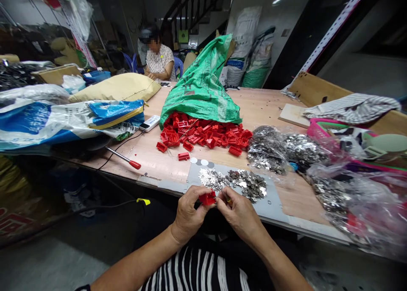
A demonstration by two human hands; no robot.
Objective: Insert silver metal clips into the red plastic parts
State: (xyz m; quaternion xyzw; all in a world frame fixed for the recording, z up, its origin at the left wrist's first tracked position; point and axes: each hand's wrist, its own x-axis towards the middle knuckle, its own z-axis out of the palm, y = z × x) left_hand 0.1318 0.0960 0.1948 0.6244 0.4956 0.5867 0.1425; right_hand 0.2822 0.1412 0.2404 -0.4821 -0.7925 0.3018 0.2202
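Just over the table's front edge, my left hand (190,210) pinches a small red plastic housing (208,197) between thumb and fingers. My right hand (238,210) is closed around a slim metal tool with a yellow part (229,201), its fingertips touching or almost touching the housing's right side. The tool's exact kind is hidden by the fingers. Behind both hands, small flat metal pieces (249,184) lie heaped on a grey sheet (273,202). Farther back, a pile of like red plastic housings (206,134) spills from a green woven sack (200,87).
Clear bags of metal pieces (267,149) and a pink basket (314,132) stand at right. A lever with a red grip (135,164) juts out at left, near a white box (150,123) with a cable. Across the table sits another person (162,62).
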